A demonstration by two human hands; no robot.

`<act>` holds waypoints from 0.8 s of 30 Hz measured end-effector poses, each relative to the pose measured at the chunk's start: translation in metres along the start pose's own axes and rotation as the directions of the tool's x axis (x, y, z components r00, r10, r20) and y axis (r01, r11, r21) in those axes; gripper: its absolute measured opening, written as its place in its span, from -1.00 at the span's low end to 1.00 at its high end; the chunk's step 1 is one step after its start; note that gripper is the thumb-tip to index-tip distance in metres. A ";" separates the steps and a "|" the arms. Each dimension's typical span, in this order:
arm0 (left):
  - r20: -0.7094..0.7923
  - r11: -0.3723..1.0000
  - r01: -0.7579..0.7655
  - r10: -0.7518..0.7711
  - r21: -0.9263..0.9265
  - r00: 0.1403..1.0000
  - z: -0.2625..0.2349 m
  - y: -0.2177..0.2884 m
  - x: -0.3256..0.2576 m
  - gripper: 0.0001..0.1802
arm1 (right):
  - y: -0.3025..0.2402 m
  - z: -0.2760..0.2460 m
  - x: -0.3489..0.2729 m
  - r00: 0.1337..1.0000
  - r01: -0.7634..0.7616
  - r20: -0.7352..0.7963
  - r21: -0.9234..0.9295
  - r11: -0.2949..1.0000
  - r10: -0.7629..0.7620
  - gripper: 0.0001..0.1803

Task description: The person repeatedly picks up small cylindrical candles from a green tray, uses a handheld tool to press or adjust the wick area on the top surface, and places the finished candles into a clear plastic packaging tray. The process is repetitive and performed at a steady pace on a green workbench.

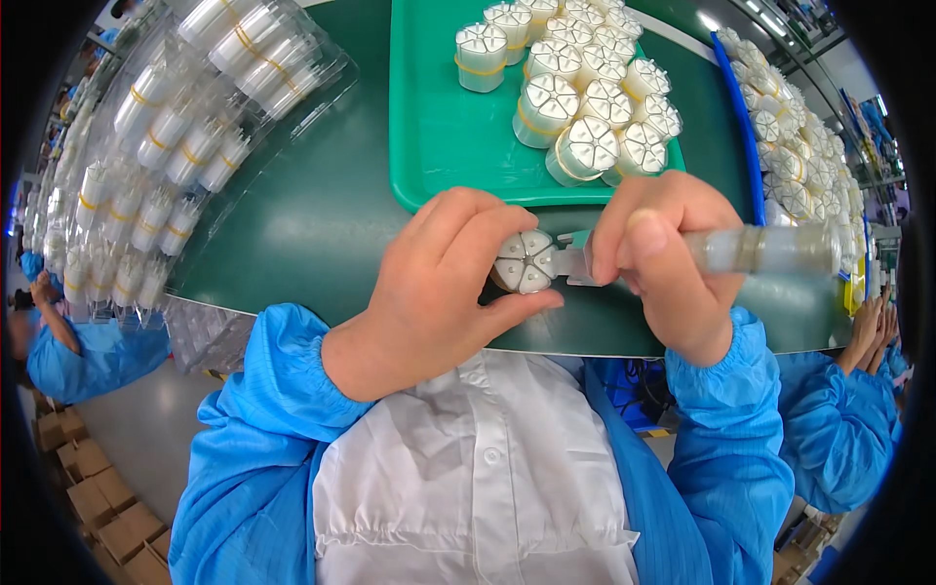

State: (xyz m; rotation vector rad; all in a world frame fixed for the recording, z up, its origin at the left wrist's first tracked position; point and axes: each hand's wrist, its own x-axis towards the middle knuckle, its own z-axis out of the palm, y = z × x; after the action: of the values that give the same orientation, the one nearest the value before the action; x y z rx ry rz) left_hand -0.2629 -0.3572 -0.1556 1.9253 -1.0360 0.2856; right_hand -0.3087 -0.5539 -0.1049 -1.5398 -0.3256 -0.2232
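Observation:
My left hand (pixel 429 268) grips a round white bundle (pixel 526 261) at the table's near edge, thumb and fingers around its sides. The bundle's top shows wedge-shaped segments with small dimples. My right hand (pixel 673 253) is closed around a tool with a thick translucent handle (pixel 780 250), which sticks out to the right. From its fingers a flat whitish tip with a pale green part (pixel 577 258) reaches left to the bundle's side. Whether the tip touches the bundle, I cannot tell. Beyond my hands, several similar bundles (pixel 594 144) with yellow rubber bands stand together.
The bundles stand in a green tray (pixel 439 146) on the dark green table (pixel 312 205). Clear plastic trays (pixel 210 122) of banded white pieces fill the left side. At right, a blue-edged bin (pixel 743 127) holds many more bundles. Other people in blue sleeves (pixel 838 419) sit at both sides.

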 end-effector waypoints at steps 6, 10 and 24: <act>-0.022 0.999 -0.049 0.049 0.010 0.999 0.002 -0.002 0.000 -0.36 | 0.011 0.003 0.000 0.998 0.059 0.030 -0.124 0.991 -0.056 -0.71; -0.007 0.998 -0.068 0.068 -0.009 0.998 0.001 -0.005 -0.001 -0.39 | 0.003 -0.005 0.000 0.989 0.069 0.140 -0.229 0.971 -0.037 -0.74; 0.085 0.999 -0.048 0.048 0.000 0.995 -0.003 -0.004 0.002 -0.35 | 0.011 -0.004 0.000 1.000 0.010 0.017 -0.106 0.994 -0.008 -0.71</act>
State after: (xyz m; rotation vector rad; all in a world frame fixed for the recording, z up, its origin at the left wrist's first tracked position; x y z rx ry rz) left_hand -0.2584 -0.3546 -0.1549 1.9307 -1.1392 0.2336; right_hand -0.3045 -0.5574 -0.1155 -1.6458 -0.3383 -0.2380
